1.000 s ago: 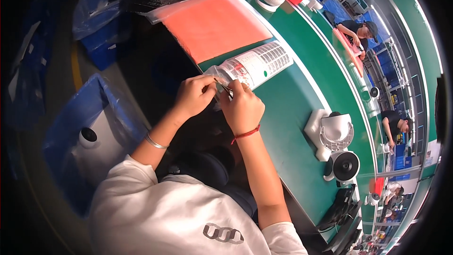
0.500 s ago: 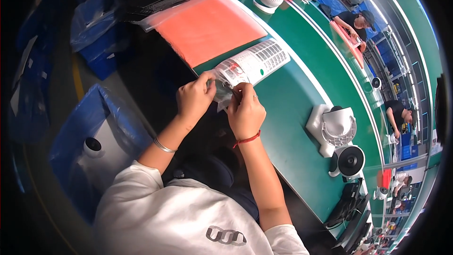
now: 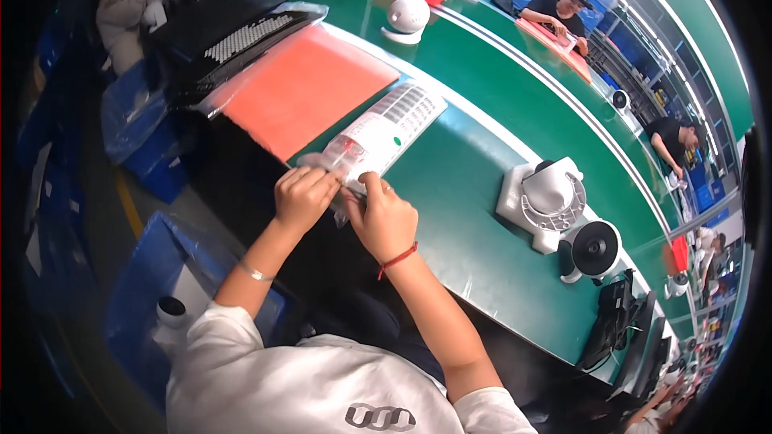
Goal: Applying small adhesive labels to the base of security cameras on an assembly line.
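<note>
A clear plastic bag (image 3: 334,154) lies at the table's near edge, over or around a sheet of printed labels (image 3: 400,115) with a green dot. My left hand (image 3: 305,199) is closed, its fingertips pinching the bag's near end. Beside it, my right hand (image 3: 382,217) is closed too, thumb and forefinger pressed together at the same end of the bag. What lies right between the fingertips is partly hidden. Left of the bag an orange sheet (image 3: 310,92) rests flat on the green table (image 3: 438,221).
Black perforated trays (image 3: 249,40) stand at the far left. A round white camera (image 3: 408,16) sits beyond the bag. White camera parts (image 3: 547,197) and a black round-faced unit (image 3: 596,248) are at right. A blue-lined bin (image 3: 149,273) is at lower left. Co-workers (image 3: 555,12) sit opposite.
The view has shifted, so the table contents appear moved. My hands stay at the bag's near end and now sit closer together, with the left fingers turned more toward the right hand.
</note>
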Demonstrator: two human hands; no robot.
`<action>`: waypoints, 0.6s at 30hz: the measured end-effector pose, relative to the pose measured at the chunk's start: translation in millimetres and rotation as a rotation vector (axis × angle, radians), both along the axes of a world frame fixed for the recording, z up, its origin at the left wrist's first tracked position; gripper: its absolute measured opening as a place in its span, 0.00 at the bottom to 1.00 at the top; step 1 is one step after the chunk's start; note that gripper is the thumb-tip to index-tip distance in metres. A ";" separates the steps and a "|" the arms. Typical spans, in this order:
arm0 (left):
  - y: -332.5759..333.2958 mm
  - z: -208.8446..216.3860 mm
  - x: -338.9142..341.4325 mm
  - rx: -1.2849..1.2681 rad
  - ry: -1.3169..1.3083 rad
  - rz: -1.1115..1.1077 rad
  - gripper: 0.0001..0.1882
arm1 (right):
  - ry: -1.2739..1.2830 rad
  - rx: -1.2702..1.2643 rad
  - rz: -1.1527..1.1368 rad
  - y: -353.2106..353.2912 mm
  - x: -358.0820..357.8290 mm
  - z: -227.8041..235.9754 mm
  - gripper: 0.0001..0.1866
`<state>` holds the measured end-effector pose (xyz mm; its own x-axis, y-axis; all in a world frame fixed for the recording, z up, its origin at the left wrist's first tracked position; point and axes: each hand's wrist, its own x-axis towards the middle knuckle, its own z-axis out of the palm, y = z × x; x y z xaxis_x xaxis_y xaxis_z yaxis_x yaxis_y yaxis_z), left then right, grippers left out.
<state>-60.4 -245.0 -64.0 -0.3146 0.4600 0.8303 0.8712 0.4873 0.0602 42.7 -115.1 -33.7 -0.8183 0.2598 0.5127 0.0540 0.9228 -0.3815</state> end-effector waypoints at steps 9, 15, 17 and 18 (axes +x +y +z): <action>-52.5 -20.4 33.0 0.028 0.086 0.086 0.09 | -0.052 -0.093 0.034 7.1 30.5 -2.4 0.23; -148.5 12.4 80.2 0.107 0.175 0.222 0.09 | -0.035 -0.114 0.028 17.3 58.0 4.1 0.22; -164.7 31.7 86.7 0.217 0.220 0.186 0.06 | -0.019 -0.137 0.027 23.8 68.6 8.3 0.21; -176.4 38.1 86.2 0.328 0.207 0.121 0.07 | -0.037 -0.161 0.033 24.0 72.8 12.3 0.21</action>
<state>25.9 -421.4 -25.9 -0.1610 0.1303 0.9783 0.8187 0.5712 0.0586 115.5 -91.1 -21.4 -0.8452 0.3093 0.4359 0.0418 0.8514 -0.5229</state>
